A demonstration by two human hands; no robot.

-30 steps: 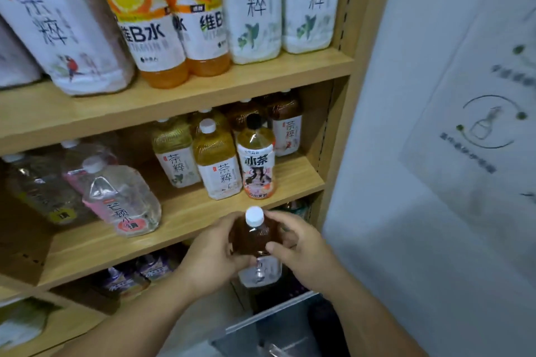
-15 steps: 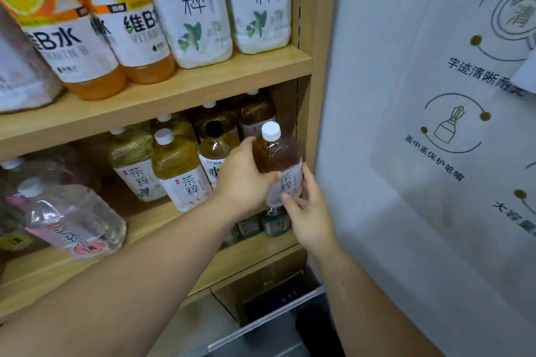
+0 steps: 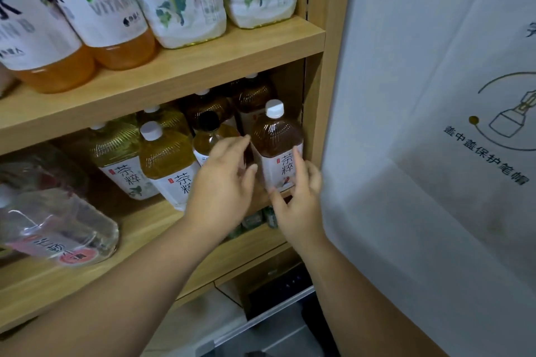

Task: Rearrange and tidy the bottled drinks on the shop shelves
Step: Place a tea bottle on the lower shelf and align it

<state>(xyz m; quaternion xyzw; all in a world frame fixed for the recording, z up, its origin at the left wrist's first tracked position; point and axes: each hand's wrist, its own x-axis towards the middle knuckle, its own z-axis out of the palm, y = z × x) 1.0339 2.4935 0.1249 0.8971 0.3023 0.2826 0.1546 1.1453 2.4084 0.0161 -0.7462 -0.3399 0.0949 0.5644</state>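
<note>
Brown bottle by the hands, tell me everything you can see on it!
The brown bottle is clear ribbed plastic full of brown drink, with a white cap and white printed label. It stands upright at the right end of the middle shelf, beside the side panel. Straight fingers of the right hand touch its label.

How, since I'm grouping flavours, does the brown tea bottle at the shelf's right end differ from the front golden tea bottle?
The brown tea bottle holds dark liquid, the golden tea bottle yellow. The brown one stands beside the right upright, the golden one further left. The right hand touches the brown one's label; no fingers touch the golden one. Both have white caps and labels.
</note>
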